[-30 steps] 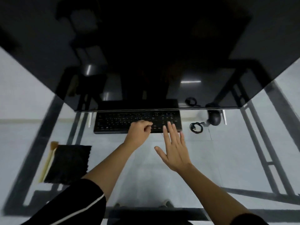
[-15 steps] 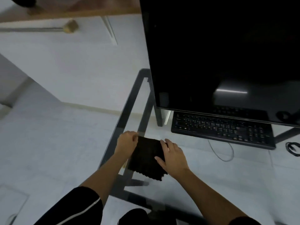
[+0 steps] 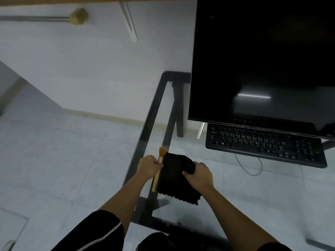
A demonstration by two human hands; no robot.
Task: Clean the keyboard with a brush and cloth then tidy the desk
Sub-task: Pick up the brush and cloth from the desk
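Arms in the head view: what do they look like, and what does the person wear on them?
The left arm has a short black sleeve with a thin white stripe curving across it. The right arm shows only a dark sleeve edge at the frame's bottom. Both forearms are bare; no glove or watch shows.

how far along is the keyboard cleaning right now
Nothing looks finished: the keyboard lies under the edge of the monitor, no hand on it, too dark to judge clean. In hand: the left hand grips the brush, the right hand grips the black cloth, both by the left edge of the glass desk. Left, probably: brushing, wiping, tidying.
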